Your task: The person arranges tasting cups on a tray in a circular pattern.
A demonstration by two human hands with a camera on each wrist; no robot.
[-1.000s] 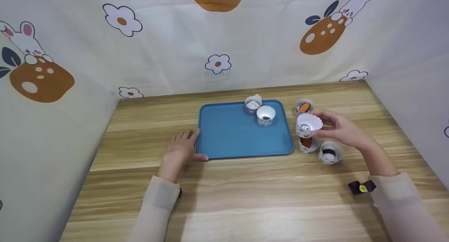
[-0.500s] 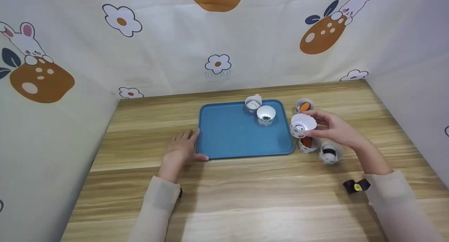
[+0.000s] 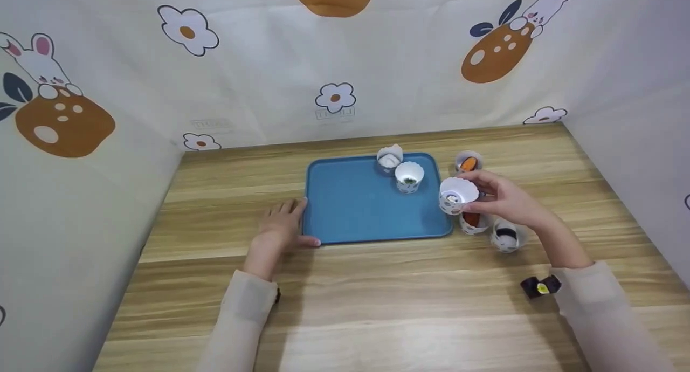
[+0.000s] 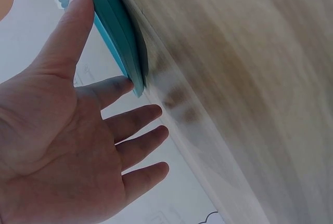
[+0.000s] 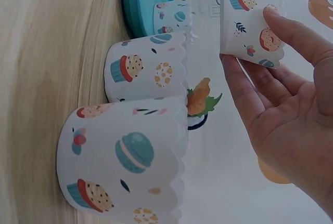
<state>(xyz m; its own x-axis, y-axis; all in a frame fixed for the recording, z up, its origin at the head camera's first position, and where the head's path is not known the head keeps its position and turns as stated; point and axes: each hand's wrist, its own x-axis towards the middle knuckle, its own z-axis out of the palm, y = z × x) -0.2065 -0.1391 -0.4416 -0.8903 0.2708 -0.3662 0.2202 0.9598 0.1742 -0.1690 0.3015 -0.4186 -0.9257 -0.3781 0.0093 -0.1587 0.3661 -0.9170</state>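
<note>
Head view shows us the lifted cup (image 3: 458, 191) in our right hand (image 3: 504, 200), in line with the right edge of the tray (image 3: 345, 215); whether it is already over the tray we cannot tell. Something small lies at its bottom, too small to name. In the right wrist view the thumb presses the cup's side near its wavy rim and the fingers curl against the opposite side, so we have it pinched, with the base away from the table. The cup looks like thin paper, so we should squeeze only lightly lest the wall dent, and carry it level so the contents do not slide.

Our left hand (image 3: 278, 225) lies fairly straight and spread, gripping nothing, with thumb and forefinger touching the tray at its near left corner. That seems a good brace; light pressure should be enough, since a push could skew the tray.

The back cup (image 3: 385, 170) and the front cup (image 3: 408, 187) stand close together in the tray's far right part. We would do well to lower ours upright beside them, clear of their rims, and to lift our fingers away from the red-filled cup (image 3: 475, 231) just underneath without brushing it.
</note>
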